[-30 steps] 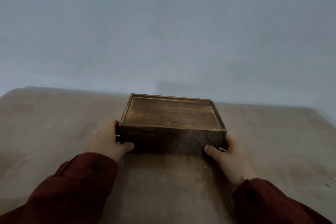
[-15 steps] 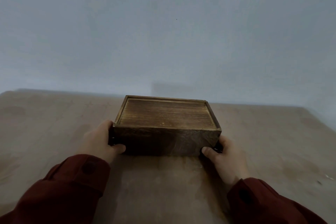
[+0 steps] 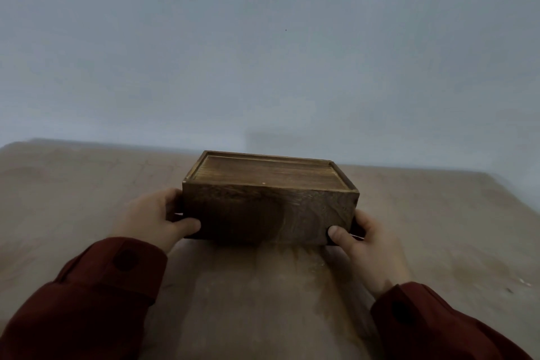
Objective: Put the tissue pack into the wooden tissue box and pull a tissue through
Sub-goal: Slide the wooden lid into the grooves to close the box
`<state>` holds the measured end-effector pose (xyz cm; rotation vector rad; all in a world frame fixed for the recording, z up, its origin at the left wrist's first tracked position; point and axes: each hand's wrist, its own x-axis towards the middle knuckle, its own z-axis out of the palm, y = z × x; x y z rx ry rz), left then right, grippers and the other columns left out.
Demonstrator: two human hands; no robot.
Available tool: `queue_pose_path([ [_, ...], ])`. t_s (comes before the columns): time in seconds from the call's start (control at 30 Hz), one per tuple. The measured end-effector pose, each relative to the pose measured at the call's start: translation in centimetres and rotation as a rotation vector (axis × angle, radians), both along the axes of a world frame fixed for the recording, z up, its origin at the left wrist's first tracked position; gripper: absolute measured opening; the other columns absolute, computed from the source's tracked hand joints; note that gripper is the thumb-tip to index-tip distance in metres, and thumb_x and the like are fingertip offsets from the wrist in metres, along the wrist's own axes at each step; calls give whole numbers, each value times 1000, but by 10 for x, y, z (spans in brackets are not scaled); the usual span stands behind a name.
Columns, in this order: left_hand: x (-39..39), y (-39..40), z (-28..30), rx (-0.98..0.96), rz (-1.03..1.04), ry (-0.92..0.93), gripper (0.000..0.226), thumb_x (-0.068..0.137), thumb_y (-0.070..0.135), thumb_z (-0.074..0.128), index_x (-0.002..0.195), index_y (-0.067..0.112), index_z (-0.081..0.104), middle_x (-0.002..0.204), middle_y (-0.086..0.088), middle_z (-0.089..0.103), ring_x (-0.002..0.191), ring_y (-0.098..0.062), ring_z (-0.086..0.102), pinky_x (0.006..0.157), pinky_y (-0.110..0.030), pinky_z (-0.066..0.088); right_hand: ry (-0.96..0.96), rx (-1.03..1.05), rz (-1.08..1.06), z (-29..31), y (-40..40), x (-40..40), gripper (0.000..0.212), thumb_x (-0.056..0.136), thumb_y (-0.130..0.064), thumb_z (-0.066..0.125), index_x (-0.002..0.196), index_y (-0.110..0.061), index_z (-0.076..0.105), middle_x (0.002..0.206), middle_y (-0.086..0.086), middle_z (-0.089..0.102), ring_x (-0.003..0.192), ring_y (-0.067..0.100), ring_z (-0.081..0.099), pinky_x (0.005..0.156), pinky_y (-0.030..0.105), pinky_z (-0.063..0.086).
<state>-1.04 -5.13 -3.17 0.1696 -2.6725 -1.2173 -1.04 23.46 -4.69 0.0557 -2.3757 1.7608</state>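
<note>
A dark wooden tissue box (image 3: 268, 210) sits in the middle of the table, its front side facing me and tipped up so more of that side shows. A flat sliding panel closes its upper face; no slot is visible. My left hand (image 3: 152, 216) grips the box's left end, thumb on the front lower corner. My right hand (image 3: 368, 245) grips the right end, thumb pressed on the front lower corner. Both wear dark red sleeves. No tissue pack is in view.
A worn brown table (image 3: 87, 198) spreads on all sides of the box. A plain pale wall (image 3: 263, 52) rises just behind the table's far edge. A few small specks lie at the right (image 3: 523, 282).
The box has been lifted or tilted toward me, so its front side looks taller and the top panel flatter. Both hands kept their hold on its ends.
</note>
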Motion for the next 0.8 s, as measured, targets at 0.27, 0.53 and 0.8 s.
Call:
queue_pose_path([
  [0.27,10,10,15,74,-3,78,31,74,3,66,104,8,61,88,-2,62,70,-4,54,67,-17,39,101,122,-64,6,3,5,18,83,-18,63,92,-34,64,87,-12,69,76,-1,63,62,12,45],
  [0.53,19,15,26,-15,50,162,28,77,17,65,105,14,65,82,4,63,69,-1,54,71,-25,39,184,164,-115,11,8,7,13,85,-27,58,93,-36,64,87,-19,66,77,-16,58,58,-1,39],
  [0.8,25,20,35,-15,95,204,28,80,28,61,105,18,66,80,-1,68,79,-24,64,86,-41,49,224,182,-158,23,12,7,11,85,-34,57,78,-37,66,57,-24,63,63,-13,56,53,2,38],
])
